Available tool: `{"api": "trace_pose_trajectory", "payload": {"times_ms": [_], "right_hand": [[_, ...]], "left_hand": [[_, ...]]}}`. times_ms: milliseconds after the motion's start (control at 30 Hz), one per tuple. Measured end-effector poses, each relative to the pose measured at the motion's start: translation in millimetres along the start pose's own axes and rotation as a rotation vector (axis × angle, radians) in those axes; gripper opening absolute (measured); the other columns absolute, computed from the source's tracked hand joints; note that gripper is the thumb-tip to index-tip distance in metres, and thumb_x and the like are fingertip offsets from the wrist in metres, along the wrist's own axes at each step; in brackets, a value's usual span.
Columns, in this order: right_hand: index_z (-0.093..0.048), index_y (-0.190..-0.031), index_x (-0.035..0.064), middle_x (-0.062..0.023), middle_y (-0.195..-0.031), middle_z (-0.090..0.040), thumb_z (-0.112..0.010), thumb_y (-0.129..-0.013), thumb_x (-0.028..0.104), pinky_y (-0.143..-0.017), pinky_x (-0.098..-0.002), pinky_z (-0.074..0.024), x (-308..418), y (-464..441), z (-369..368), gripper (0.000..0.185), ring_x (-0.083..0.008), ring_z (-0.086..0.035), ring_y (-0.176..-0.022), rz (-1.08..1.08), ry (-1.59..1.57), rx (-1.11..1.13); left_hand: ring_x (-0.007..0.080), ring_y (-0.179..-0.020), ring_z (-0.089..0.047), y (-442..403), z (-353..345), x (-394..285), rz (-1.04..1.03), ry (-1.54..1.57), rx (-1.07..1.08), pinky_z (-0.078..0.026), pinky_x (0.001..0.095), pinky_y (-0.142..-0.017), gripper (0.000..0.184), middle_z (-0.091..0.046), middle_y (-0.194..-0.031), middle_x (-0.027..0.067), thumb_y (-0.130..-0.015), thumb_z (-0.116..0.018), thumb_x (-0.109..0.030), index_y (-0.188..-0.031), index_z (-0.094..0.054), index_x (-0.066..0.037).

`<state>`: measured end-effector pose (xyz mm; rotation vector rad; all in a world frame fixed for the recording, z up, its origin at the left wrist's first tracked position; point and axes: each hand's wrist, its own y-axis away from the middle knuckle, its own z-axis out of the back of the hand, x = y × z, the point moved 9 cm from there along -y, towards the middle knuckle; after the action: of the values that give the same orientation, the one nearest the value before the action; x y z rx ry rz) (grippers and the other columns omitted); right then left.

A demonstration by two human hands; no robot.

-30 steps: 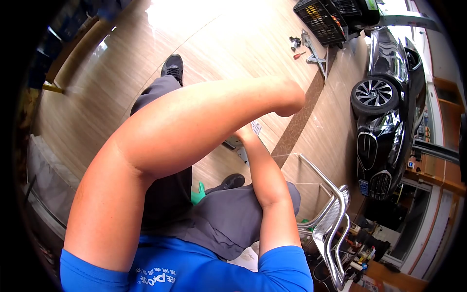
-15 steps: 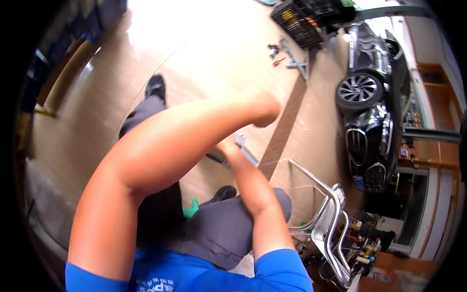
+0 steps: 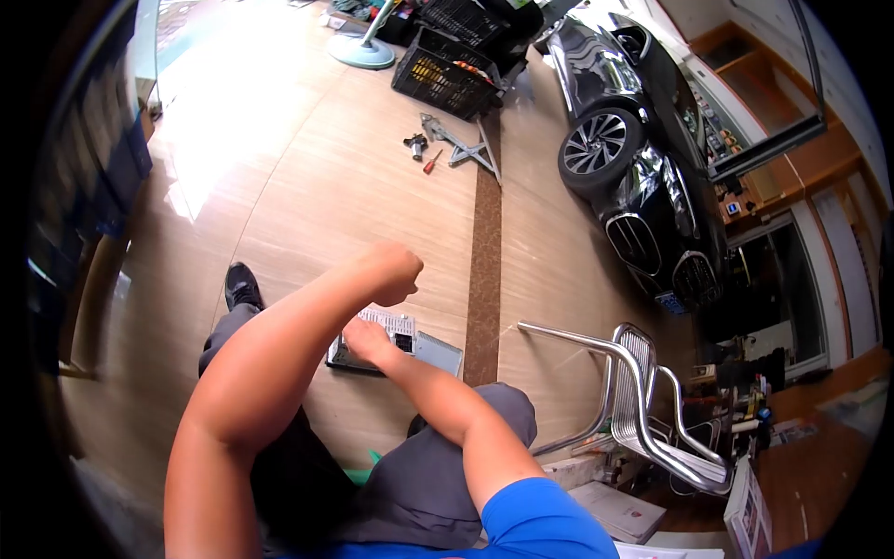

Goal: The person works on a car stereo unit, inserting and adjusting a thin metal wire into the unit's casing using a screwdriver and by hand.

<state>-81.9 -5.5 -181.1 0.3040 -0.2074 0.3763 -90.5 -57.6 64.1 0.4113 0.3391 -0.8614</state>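
Note:
A flat silver-and-black device (image 3: 438, 355) with a white, grid-like panel is on the floor between my legs. My right hand (image 3: 368, 341) is closed at its near left part, with the fingertips partly hidden. Just above and beyond it, my left hand (image 3: 395, 272) is curled into a fist, the elbow bent high. What the left hand holds, if anything, is hidden from this side. I cannot tell whether the left hand touches the device.
On the tiled floor ahead lie a metal scissor-type frame (image 3: 461, 151), a red screwdriver (image 3: 432, 162) and a small black part (image 3: 415, 145). Black crates (image 3: 438, 79) stand behind them. A black car (image 3: 643, 177) and a metal-framed chair (image 3: 633, 391) are at right.
My view has turned, so the car, chair and crates appear farther left. More of the device shows now, where my left forearm covered most of it before. Both hands appear farther left and lower.

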Motion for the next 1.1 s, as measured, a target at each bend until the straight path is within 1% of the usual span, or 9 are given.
{"api": "trace_pose_trajectory", "payload": {"times_ms": [33,100,200,367,600,667,733,900,1100], "right_hand": [[-0.059,-0.100,0.0006,-0.0218,-0.094,-0.067,-0.056,-0.082,0.006,-0.077,-0.0471,-0.0553,-1,0,1,0.018,-0.0371,-0.068,-0.090,-0.024,-0.014,0.024],[-0.061,-0.096,0.0003,-0.0222,-0.092,-0.068,-0.056,-0.085,0.009,-0.077,-0.0473,-0.0554,-1,1,5,0.015,-0.0376,-0.068,-0.090,-0.058,-0.055,0.035],[-0.064,-0.100,0.0029,-0.0235,-0.094,-0.068,-0.055,-0.089,0.017,-0.078,-0.0510,-0.0527,-5,1,3,0.020,-0.0410,-0.065,-0.091,-0.098,-0.084,0.067],[-0.063,-0.095,0.0004,-0.0233,-0.093,-0.068,-0.053,-0.085,0.008,-0.074,-0.0488,-0.0555,-7,-2,-5,0.016,-0.0391,-0.068,-0.088,-0.038,-0.055,0.018],[-0.059,-0.100,0.0033,-0.0209,-0.101,-0.066,-0.052,-0.086,0.010,-0.081,-0.0515,-0.0521,-10,-4,-12,0.018,-0.0383,-0.065,-0.097,-0.024,-0.073,0.079],[-0.059,-0.101,0.0034,-0.0208,-0.103,-0.066,-0.050,-0.086,0.010,-0.082,-0.0517,-0.0517,0,5,11,0.018,-0.0384,-0.064,-0.098,-0.096,-0.103,0.108],[-0.059,-0.102,0.0031,-0.0208,-0.103,-0.066,-0.050,-0.086,0.009,-0.082,-0.0515,-0.0518,2,5,12,0.019,-0.0381,-0.064,-0.098,-0.102,-0.084,0.129],[-0.059,-0.106,0.0026,-0.0201,-0.104,-0.067,-0.049,-0.088,0.008,-0.083,-0.0496,-0.0532,5,7,12,0.022,-0.0371,-0.065,-0.099,-0.098,-0.045,0.127],[-0.060,-0.107,0.0031,-0.0219,-0.105,-0.067,-0.049,-0.088,0.008,-0.082,-0.0493,-0.0539,-3,3,-3,0.022,-0.0376,-0.065,-0.100,-0.144,-0.036,0.162]], "left_hand": [[0.0324,-0.098,-0.066,-2,-1,1,-0.007,-0.011,-0.001,-0.053,0.0428,-0.083,0.024,-0.070,-0.101,0.0153,-0.088,-0.066,-0.026,-0.099,-0.072,-0.005],[0.0354,-0.101,-0.064,-5,-7,1,-0.020,-0.023,0.044,-0.052,0.0447,-0.086,0.034,-0.069,-0.104,0.0173,-0.089,-0.065,-0.027,-0.115,-0.064,-0.007],[0.0351,-0.103,-0.064,-3,-7,0,0.002,-0.017,0.053,-0.051,0.0444,-0.087,0.035,-0.069,-0.106,0.0178,-0.089,-0.064,-0.028,-0.118,-0.064,-0.007],[0.0354,-0.105,-0.063,-6,-11,0,0.033,-0.008,0.095,-0.051,0.0446,-0.088,0.036,-0.068,-0.108,0.0183,-0.090,-0.064,-0.029,-0.118,-0.063,-0.007],[0.0359,-0.107,-0.062,-7,-13,-5,0.008,0.002,0.127,-0.050,0.0456,-0.090,0.034,-0.068,-0.109,0.0184,-0.090,-0.064,-0.028,-0.117,-0.064,-0.008],[0.0359,-0.107,-0.062,-7,-16,-3,0.034,0.017,0.119,-0.050,0.0456,-0.090,0.032,-0.068,-0.109,0.0181,-0.090,-0.064,-0.027,-0.115,-0.064,-0.007],[0.0339,-0.102,-0.065,-7,-12,-5,0.016,0.036,0.056,-0.053,0.0443,-0.084,0.025,-0.070,-0.105,0.0157,-0.089,-0.066,-0.026,-0.102,-0.072,-0.005],[0.0326,-0.102,-0.065,-11,-15,-1,0.022,0.030,0.057,-0.053,0.0438,-0.083,0.024,-0.070,-0.104,0.0140,-0.089,-0.066,-0.026,-0.103,-0.072,-0.006],[0.0366,-0.102,-0.064,-9,-16,-2,0.001,0.060,0.075,-0.051,0.0456,-0.086,0.028,-0.069,-0.103,0.0180,-0.089,-0.066,-0.026,-0.107,-0.066,-0.004]]}}
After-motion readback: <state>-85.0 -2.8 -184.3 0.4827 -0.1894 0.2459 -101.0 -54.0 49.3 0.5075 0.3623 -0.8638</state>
